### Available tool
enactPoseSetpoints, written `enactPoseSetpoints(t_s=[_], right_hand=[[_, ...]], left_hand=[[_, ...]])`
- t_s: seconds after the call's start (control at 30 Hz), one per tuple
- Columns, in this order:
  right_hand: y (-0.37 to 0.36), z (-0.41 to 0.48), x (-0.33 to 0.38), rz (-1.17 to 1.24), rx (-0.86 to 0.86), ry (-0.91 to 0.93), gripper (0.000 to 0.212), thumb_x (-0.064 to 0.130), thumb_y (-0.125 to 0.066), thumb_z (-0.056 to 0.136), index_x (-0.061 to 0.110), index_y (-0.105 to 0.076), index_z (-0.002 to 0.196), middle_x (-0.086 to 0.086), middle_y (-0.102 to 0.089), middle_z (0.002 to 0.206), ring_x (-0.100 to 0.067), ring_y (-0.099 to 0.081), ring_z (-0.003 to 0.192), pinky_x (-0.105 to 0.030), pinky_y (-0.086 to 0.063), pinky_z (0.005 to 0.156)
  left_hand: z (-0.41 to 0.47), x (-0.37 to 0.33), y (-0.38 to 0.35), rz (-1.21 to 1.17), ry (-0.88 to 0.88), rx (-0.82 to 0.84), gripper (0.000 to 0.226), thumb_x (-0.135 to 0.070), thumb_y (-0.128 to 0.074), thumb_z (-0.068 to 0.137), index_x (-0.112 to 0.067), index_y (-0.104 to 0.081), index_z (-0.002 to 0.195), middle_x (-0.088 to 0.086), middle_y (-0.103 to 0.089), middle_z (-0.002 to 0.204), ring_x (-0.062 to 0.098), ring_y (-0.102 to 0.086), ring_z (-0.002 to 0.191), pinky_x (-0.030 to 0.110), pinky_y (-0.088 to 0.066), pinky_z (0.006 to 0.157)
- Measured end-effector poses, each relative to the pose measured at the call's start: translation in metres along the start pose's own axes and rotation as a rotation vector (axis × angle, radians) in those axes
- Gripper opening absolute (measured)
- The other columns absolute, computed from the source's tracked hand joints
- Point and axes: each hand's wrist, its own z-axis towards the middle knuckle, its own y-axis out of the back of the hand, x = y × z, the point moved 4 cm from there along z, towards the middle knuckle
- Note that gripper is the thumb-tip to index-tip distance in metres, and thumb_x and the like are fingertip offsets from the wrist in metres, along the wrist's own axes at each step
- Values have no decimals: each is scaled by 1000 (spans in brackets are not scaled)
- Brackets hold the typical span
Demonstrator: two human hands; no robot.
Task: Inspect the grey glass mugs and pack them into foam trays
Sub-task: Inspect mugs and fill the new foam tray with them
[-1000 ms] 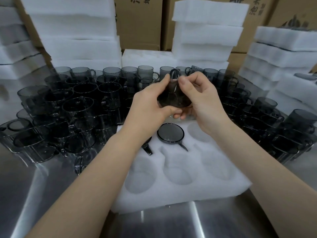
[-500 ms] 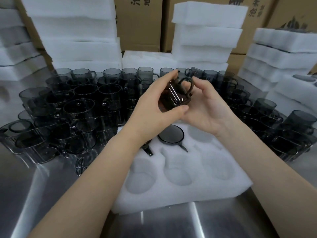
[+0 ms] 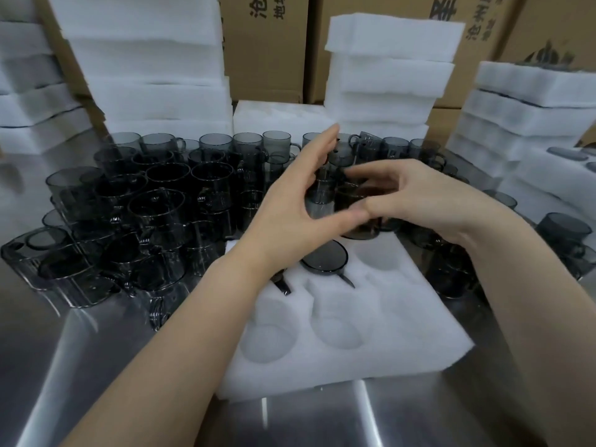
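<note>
**Hands.** The right hand point(image 3: 425, 201) curls its fingers over the held mug point(image 3: 356, 203) and grips it. The mug is blurred, so its tilt cannot be told. The left hand point(image 3: 296, 201) is spread, fingers straight and pointing up. Its thumb reaches across to the lower side of the held mug. Whether the thumb bears on the glass or on the right thumb cannot be told.

**Position of the work.** The held mug hangs above the far right cavity of the foam tray point(image 3: 354, 366), clear of the foam.

**Tray status.** The tray lies near the front edge of the bench point(image 3: 80, 366).
- Far row, middle cavity: one seated mug point(image 3: 324, 258).
- Far row, left cavity: a dark handle point(image 3: 281, 284) shows below the left wrist. A second mug is probably seated there, mostly hidden.
- Far row, right cavity: empty.
- Near row: all visible cavities empty.

**Progress.** Judged from this, the tray is at an early stage. The held mug is under inspection and not yet placed.

**Stock to pack.** Loose mugs point(image 3: 154, 204) crowd the bench from its left edge, along the far edge, to the right edge.

**Surroundings.** Foam stacks point(image 3: 390, 75) stand along the far edge, with cardboard cartons point(image 3: 267, 53) behind them.
</note>
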Motion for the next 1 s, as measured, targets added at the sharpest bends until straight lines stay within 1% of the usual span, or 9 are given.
enactPoseSetpoints(t_s=[0.1, 0.17, 0.3, 0.47, 0.57, 0.7, 0.83, 0.93, 1.0], right_hand=[[-1, -14, -5, -80, 38, -70, 38, 22, -73, 74, 35, -65, 109, 2, -68, 95, -17, -67, 77, -27, -55, 67], [-3, -22, -7, -153, 70, -70, 30, 22, -73, 73, 37, -65, 97, 4, -67, 89, -8, -60, 69, -32, -53, 69], [-1, -30, -7, -240, 80, -100, 31, 39, -66, 60, 42, -62, 91, 13, -65, 82, 0, -58, 62, -20, -47, 57], [-18, -26, -7, -478, 180, -124, 27, 35, -60, 73, 35, -53, 99, 10, -40, 106, -5, -50, 87, -19, -44, 64], [-34, -21, -16, -679, 212, -121, 26, 35, -45, 85, 28, -42, 110, 7, -35, 119, -15, -32, 117, -31, -29, 91], [-48, -23, -26, -717, 255, -159, 63, 59, -22, 95, 33, -14, 152, 9, -10, 160, -8, -3, 146, -38, -8, 117], [-54, -24, -26, -772, 279, -180, 83, 76, -6, 85, 33, 2, 155, 9, 0, 164, -13, 7, 150, -43, -2, 121], [-50, -19, -20, -746, 341, -213, 83, 75, -10, 86, 32, -7, 156, 6, -5, 164, -18, 1, 151, -45, -5, 121], [-41, -9, -14, -691, 238, -180, 72, 67, -17, 92, 25, -43, 145, -7, -37, 153, -27, -31, 143, -46, -25, 116]], left_hand=[[3, 6, 8, -62, 86, -182, 32, -35, -59, 88, -27, -62, 118, -10, -66, 116, -1, -60, 109, 18, -46, 94], [4, 10, 13, -20, 129, -255, 24, -37, -50, 93, -27, -68, 104, -14, -69, 102, 4, -65, 100, 21, -49, 88], [4, 17, 17, 2, 224, -271, 26, -34, -45, 101, -30, -69, 93, -12, -71, 98, 10, -67, 97, 39, -52, 93], [3, 12, 11, 37, 246, -206, 29, -43, -45, 93, -30, -70, 87, 2, -72, 95, 19, -67, 95, 47, -51, 91], [3, 12, 10, 55, 249, -184, 26, -33, -49, 100, -28, -70, 86, 18, -70, 96, 33, -65, 94, 50, -51, 88], [4, 14, 9, 66, 271, -163, 25, -29, -50, 101, -23, -71, 89, 21, -69, 96, 33, -64, 95, 48, -51, 88], [5, 16, 8, 56, 287, -147, 26, -30, -50, 100, -19, -73, 93, 17, -70, 96, 31, -65, 95, 47, -51, 88], [5, 17, 8, 59, 293, -150, 26, -30, -50, 100, -20, -73, 91, 14, -71, 94, 28, -66, 93, 43, -52, 87], [5, 18, 10, 55, 302, -174, 26, -29, -50, 100, -23, -71, 86, 6, -72, 87, 21, -67, 88, 37, -53, 81]])
